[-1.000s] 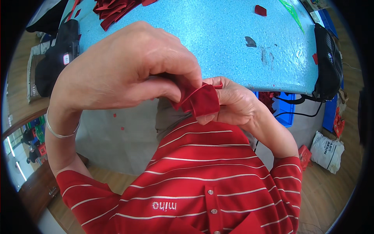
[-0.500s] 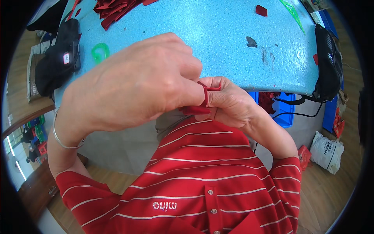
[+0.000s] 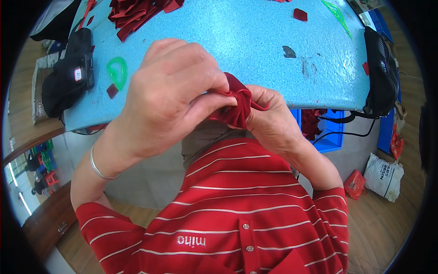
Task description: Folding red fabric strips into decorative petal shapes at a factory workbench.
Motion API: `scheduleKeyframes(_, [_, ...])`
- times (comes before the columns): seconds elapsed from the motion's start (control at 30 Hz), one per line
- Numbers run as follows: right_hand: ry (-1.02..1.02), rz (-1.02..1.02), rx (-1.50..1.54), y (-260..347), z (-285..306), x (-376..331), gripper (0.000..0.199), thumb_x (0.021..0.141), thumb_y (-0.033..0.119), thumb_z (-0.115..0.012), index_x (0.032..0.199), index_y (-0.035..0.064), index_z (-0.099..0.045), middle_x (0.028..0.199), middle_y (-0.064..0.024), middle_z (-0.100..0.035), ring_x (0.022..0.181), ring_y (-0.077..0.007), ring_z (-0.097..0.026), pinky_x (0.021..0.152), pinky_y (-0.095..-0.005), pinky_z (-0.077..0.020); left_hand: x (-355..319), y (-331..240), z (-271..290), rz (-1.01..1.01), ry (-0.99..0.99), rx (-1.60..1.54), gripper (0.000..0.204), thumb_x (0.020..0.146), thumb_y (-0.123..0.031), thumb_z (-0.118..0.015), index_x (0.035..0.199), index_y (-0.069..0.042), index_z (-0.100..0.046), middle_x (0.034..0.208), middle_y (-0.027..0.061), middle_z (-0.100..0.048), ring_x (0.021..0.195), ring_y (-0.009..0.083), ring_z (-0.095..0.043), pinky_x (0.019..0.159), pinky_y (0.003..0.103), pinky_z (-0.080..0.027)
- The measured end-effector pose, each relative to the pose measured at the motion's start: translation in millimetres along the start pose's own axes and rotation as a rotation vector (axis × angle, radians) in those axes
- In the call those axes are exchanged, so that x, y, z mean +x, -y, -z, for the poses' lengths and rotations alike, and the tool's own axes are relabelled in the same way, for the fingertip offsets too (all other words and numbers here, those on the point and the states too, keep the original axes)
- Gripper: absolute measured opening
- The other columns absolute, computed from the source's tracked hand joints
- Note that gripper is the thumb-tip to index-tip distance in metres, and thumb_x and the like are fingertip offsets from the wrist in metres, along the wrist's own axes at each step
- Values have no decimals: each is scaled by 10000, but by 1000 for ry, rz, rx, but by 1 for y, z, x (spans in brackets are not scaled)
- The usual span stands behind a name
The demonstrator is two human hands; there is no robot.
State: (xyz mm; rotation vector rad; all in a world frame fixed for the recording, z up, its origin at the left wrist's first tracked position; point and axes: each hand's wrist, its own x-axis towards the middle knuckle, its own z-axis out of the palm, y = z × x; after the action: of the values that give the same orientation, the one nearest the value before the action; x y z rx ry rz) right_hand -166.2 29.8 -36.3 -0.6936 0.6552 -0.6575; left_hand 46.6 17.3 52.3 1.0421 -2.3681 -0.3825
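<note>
left hand [image 3: 171,98] + right hand [image 3: 273,121] | pinching dark red fabric piece [image 3: 236,106] | above blue table [image 3: 237,41]

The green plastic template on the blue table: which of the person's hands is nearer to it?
Left. The left hand is just right of the green template; the right hand lies farther right, beyond the red cloth both hands pinch.

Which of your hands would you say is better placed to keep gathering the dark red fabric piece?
Probably the left hand: its fingers curl over the bunched dark red fabric piece from above, while the right hand sits beneath it, gripping and steadying it.
</note>
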Motion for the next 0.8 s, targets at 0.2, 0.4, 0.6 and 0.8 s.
scheduleKeyframes(0.2, [-19, -2, -5, -4, 5, 1, 250, 971, 149, -710, 1168, -4, -695, 1037, -28, -714, 924, -67, -642, 825, -251, -538, -4, -2, 1, 33, 57, -74, 216, 731, 2, -816, 907, -70, -714, 846, 41, -647, 803, 248, -628, 965, 468, -479])
scheduleKeyframes(0.4, [-25, -46, -22, 1, -1, 0, 247, 964, 163, -723, 1150, 2, -706, 966, 2, -700, 846, -50, -613, 756, -231, -518, -5, -2, 8, -28, 178, 69, 272, 670, 21, -795, 899, -101, -712, 861, 6, -625, 824, 217, -620, 1020, 527, -442])
scheduleKeyframes(0.6, [-15, -98, 33, 2, 2, 0, 243, 951, 144, -735, 1147, 2, -710, 930, 16, -680, 794, -46, -591, 738, -228, -512, -9, 0, 0, -102, 122, 133, 304, 599, -12, -798, 861, -129, -698, 857, -13, -614, 812, 190, -611, 1038, 507, -407])
scheduleKeyframes(0.8, [-2, 8, 79, -1, 7, 1, 226, 951, 121, -730, 1154, 23, -711, 979, 3, -703, 839, -52, -616, 745, -228, -521, -16, 1, -19, -36, -45, 112, 288, 663, -34, -824, 907, -124, -700, 906, 2, -646, 879, 212, -619, 1040, 505, -389])
